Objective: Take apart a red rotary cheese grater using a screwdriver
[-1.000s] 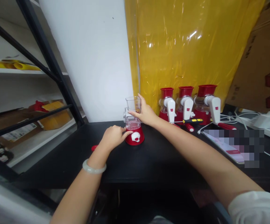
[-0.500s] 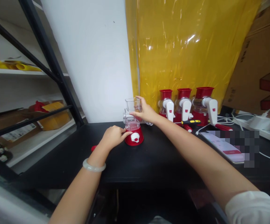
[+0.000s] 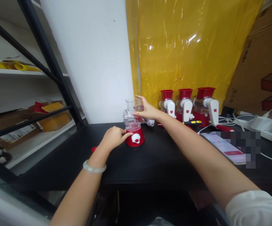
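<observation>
A red base (image 3: 131, 141) with a white knob on its front stands on the black table (image 3: 79, 157). My left hand (image 3: 113, 137) grips the left side of this base, thumb across its front. On top sits a clear plastic housing (image 3: 128, 116) with a square chute and a round opening facing left. My right hand (image 3: 147, 110) wraps the chute from the right, thumb in front and fingers behind. Beyond my left wrist, a small red piece (image 3: 94, 149) lies partly hidden.
Three red and white crank machines (image 3: 187, 106) stand at the back right. Near them are a yellow and black screwdriver (image 3: 192, 122), a phone (image 3: 224, 147), white cables and a power strip (image 3: 271, 125). A black-framed shelf (image 3: 60, 81) rises at left.
The clear housing has turned slightly on the base, its round opening showing more to the left. My right hand has shifted slightly with it; my left hand stays at the base.
</observation>
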`<state>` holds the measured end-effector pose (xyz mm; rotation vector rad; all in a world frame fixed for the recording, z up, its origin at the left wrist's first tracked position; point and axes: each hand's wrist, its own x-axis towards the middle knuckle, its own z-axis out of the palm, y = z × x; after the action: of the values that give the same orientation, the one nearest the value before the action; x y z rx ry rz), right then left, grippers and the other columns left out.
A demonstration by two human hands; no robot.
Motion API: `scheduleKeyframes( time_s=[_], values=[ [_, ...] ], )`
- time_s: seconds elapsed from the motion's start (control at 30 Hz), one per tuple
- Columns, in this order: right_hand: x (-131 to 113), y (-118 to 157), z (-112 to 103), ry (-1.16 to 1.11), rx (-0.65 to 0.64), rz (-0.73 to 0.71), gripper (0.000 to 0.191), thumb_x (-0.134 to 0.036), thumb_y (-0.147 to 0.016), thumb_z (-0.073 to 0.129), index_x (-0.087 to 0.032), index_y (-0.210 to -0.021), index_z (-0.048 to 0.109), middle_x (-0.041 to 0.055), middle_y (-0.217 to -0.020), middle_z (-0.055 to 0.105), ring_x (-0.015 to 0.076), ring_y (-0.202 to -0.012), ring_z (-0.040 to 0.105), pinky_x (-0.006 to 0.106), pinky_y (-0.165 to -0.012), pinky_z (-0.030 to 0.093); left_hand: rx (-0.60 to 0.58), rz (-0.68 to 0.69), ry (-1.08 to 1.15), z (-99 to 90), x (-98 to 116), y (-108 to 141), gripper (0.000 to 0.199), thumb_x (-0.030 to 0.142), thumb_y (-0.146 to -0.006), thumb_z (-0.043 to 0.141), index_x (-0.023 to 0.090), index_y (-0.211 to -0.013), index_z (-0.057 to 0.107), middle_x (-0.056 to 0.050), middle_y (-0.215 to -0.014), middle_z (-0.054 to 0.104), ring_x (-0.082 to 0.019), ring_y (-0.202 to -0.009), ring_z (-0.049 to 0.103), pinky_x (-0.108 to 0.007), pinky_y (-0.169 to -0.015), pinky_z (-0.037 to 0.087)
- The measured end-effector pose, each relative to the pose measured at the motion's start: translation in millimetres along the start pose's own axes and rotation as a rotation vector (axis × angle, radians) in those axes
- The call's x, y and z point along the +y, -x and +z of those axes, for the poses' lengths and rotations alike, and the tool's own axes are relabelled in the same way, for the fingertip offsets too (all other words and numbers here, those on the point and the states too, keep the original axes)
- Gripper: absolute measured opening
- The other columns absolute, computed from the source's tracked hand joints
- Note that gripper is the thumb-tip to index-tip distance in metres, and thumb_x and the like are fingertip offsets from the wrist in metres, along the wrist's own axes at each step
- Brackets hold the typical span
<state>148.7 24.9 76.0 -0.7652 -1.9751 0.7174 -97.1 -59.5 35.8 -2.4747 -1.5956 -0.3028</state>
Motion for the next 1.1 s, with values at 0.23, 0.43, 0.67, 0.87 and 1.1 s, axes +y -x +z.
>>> scheduleKeyframes(
  time_s=[0.23,0.43,0.67,0.87,1.1],
  values=[
    [-22,-1,6,0.136,0.088,0.058,0.1,-0.066,-0.08,0.086,-0.02,-0.157,0.041,0.0193,-0.129,0.073,0.0349,-0.122,0.072,0.059,-0.11,0.054,0.004,-0.01,0.023,0.5,1,1,0.065,0.068,-0.106,0.046,0.02,-0.094,0.088,-0.015,-0.083,0.081,-0.027,-0.079,0.074,-0.033,-0.069,0.038],
    [-28,-6,25,0.241,0.342,0.108,0.093,-0.068,-0.074,0.089,-0.018,-0.146,0.055,0.0196,-0.131,0.07,0.0372,-0.125,0.069,0.06,-0.112,0.051,0.01,-0.005,0.01,1.5,0,1,0.067,0.069,-0.106,0.044,0.02,-0.093,0.088,-0.014,-0.083,0.081,-0.026,-0.077,0.073,-0.033,-0.068,0.038],
    [-16,-18,15,0.172,0.286,0.059,0.088,-0.054,-0.07,0.096,-0.016,-0.142,0.063,0.0114,-0.103,0.076,0.0333,-0.109,0.074,0.058,-0.111,0.054,0.039,0.012,0.045,4.2,-3,1,0.068,0.073,-0.104,0.044,0.023,-0.087,0.087,-0.012,-0.078,0.08,-0.026,-0.074,0.072,-0.033,-0.068,0.04],
    [0,-26,16,-0.006,0.234,0.046,0.076,-0.043,-0.071,0.095,-0.018,-0.134,0.06,0.0097,-0.105,0.078,0.028,-0.105,0.077,0.054,-0.106,0.058,0.045,-0.013,0.105,6.6,-4,1,0.067,0.075,-0.102,0.048,0.023,-0.085,0.087,-0.012,-0.079,0.081,-0.025,-0.072,0.072,-0.033,-0.068,0.041],
    [9,-24,19,-0.267,0.145,0.037,0.053,-0.038,-0.075,0.093,-0.02,-0.112,0.06,0.0158,-0.122,0.078,0.0276,-0.12,0.075,0.054,-0.114,0.055,0.08,-0.132,0.24,8.8,-6,2,0.062,0.08,-0.093,0.062,0.026,-0.11,0.089,-0.011,-0.092,0.085,-0.031,-0.09,0.08,-0.034,-0.076,0.051]
  ],
)
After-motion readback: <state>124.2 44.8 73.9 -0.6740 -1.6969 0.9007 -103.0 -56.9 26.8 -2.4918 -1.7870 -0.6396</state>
